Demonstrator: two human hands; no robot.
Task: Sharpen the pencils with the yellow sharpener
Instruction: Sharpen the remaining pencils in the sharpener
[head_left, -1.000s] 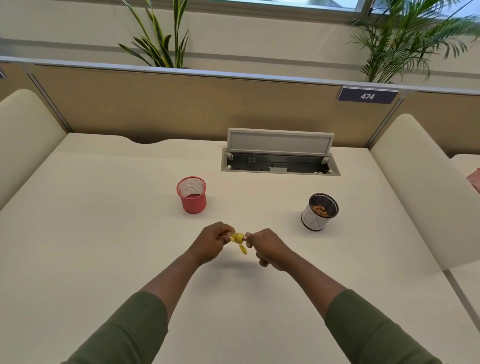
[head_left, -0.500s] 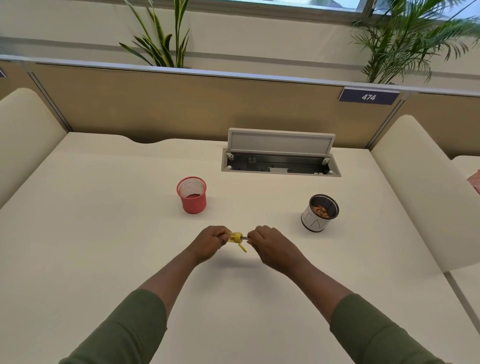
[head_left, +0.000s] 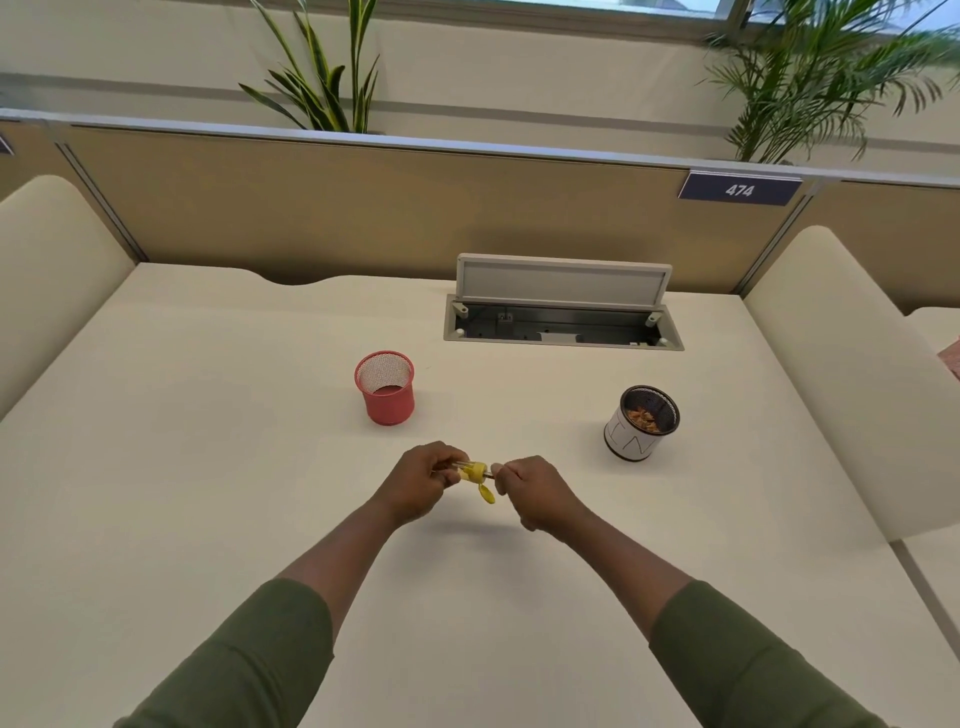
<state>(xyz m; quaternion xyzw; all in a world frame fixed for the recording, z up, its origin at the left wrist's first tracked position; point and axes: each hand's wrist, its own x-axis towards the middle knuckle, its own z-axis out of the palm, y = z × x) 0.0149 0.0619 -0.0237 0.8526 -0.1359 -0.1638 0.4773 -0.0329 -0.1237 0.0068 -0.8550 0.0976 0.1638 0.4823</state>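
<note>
Above the middle of the cream desk (head_left: 208, 467), my left hand (head_left: 423, 483) grips the yellow sharpener (head_left: 474, 472), whose small yellow cap (head_left: 487, 495) dangles below it. My right hand (head_left: 535, 493) is closed around a pencil (head_left: 492, 469); only a short dark stub shows between its fingers and the sharpener's mouth. The rest of the pencil is hidden inside my fist. Both hands nearly touch each other.
A red mesh cup (head_left: 385, 387) stands behind my left hand. A white-and-black cup (head_left: 642, 422) holding pencil shavings stands to the right. An open cable hatch (head_left: 562, 312) sits at the desk's back, with padded dividers on both sides.
My right hand has turned at the wrist around the pencil, and both hands rose slightly. The sharpener's cap swings beneath it.
</note>
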